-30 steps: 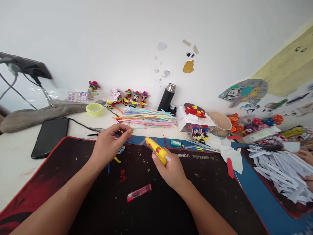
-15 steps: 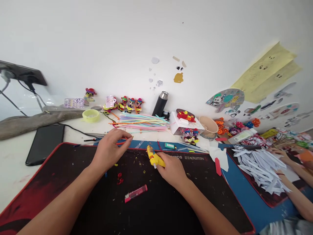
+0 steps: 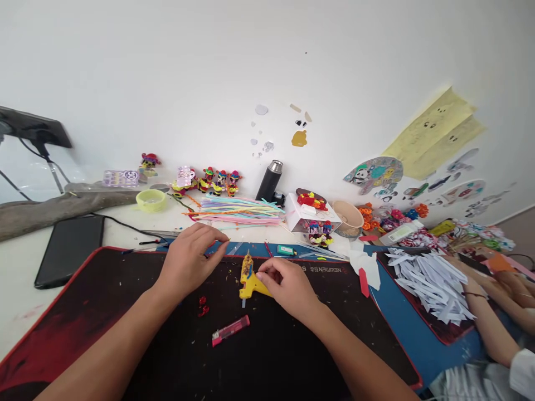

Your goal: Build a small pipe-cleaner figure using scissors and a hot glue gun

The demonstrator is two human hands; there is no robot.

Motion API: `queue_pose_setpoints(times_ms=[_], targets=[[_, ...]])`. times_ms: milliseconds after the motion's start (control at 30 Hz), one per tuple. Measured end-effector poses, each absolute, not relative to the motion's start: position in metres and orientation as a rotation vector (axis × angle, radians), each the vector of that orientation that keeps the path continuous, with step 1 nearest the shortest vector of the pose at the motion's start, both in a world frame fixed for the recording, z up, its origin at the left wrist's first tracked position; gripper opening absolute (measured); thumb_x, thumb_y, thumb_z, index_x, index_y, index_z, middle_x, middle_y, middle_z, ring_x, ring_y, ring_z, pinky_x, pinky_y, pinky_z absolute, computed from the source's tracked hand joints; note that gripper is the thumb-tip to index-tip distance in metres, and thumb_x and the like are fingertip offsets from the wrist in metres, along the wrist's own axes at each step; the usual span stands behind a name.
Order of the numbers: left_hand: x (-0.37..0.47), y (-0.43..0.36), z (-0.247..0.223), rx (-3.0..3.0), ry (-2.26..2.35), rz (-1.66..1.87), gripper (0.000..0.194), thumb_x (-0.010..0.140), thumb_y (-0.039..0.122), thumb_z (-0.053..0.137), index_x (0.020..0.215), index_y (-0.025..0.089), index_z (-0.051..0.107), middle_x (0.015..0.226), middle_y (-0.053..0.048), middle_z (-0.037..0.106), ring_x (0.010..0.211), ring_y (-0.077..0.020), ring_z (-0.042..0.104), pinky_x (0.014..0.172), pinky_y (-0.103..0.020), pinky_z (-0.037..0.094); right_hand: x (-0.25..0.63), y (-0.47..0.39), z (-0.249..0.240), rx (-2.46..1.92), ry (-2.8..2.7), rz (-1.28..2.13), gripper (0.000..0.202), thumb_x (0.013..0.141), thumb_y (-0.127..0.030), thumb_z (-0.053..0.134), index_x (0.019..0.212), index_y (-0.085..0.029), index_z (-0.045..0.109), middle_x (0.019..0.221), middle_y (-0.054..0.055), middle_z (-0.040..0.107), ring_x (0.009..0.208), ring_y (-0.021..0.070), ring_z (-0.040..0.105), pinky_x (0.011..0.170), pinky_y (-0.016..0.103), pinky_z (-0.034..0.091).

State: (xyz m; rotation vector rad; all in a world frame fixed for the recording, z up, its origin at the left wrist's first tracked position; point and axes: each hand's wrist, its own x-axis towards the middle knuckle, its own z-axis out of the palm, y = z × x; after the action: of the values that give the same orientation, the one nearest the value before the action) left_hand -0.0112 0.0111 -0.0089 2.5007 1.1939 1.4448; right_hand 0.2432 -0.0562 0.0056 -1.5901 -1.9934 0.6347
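Over the mat's far edge, my left hand [image 3: 190, 257] has its thumb and index finger drawn together, with a tiny bit at the fingertips too small to name. A yellow hot glue gun [image 3: 249, 285] rests on the black mat, its nozzle pointing away and a clear glue stick out of its back. My right hand [image 3: 288, 284] is just beside the gun's handle, thumb and fingers pinched together by its blue-marked body. What the pinch holds, if anything, is hidden. Nearer me lie small red pieces [image 3: 203, 306] and a pink lighter [image 3: 230, 330].
Bundled pastel pipe cleaners [image 3: 238, 210] lie behind my hands. Small figures [image 3: 221, 181], a black flask [image 3: 270, 179] and a white box [image 3: 307, 214] stand along the wall. At right, a person's arms [image 3: 489, 312] are near a heap of white paper strips [image 3: 428, 284].
My right hand has let go of the glue gun, which now lies on the mat with its nozzle turned away. The left hand stays pinched. The view has shifted slightly.
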Motion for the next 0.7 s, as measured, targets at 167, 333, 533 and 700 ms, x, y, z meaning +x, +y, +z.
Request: queue_pose_setpoints(times_ms=[167,333,533,700], targets=[[-0.009,0.007,-0.008,2.689,1.138,1.419,0.013,0.102,0.022,0.06,0.097,0.022,0.072,0.094,-0.006,0.081,0.09,-0.0262,0.072,0.081,-0.04,0.054,0.212,-0.04,0.005,-1.426,-1.704,0.966,0.016,0.093,-0.037,0.07,0.093,-0.021,0.072,0.075,-0.001,0.066,0.067,0.0151,0.057,0.065,0.028,0.044],[-0.009,0.004,-0.005,2.912,1.077,1.382,0.013,0.104,0.018,0.06,0.097,0.019,0.072,0.095,-0.007,0.08,0.09,-0.0264,0.072,0.081,-0.04,0.051,0.199,-0.023,0.0,-1.314,-1.547,1.12,0.022,0.089,-0.042,0.072,0.09,-0.02,0.069,0.075,-0.002,0.061,0.069,0.015,0.055,0.066,0.028,0.043],[-0.009,0.002,-0.003,3.019,1.027,1.314,0.01,0.103,0.017,0.061,0.103,0.019,0.072,0.095,-0.006,0.08,0.092,-0.0276,0.071,0.083,-0.043,0.049,0.2,-0.018,-0.002,-1.317,-1.405,1.243,0.03,0.085,-0.048,0.078,0.087,-0.02,0.068,0.07,-0.005,0.057,0.062,0.0129,0.049,0.062,0.027,0.039],[-0.008,0.0,-0.003,2.985,1.025,1.265,0.014,0.104,0.019,0.06,0.102,0.022,0.074,0.095,-0.005,0.08,0.092,-0.0274,0.07,0.083,-0.043,0.047,0.195,-0.021,-0.007,-1.291,-1.348,1.271,0.033,0.082,-0.051,0.08,0.088,-0.021,0.069,0.073,-0.004,0.059,0.065,0.0134,0.052,0.061,0.027,0.039]])
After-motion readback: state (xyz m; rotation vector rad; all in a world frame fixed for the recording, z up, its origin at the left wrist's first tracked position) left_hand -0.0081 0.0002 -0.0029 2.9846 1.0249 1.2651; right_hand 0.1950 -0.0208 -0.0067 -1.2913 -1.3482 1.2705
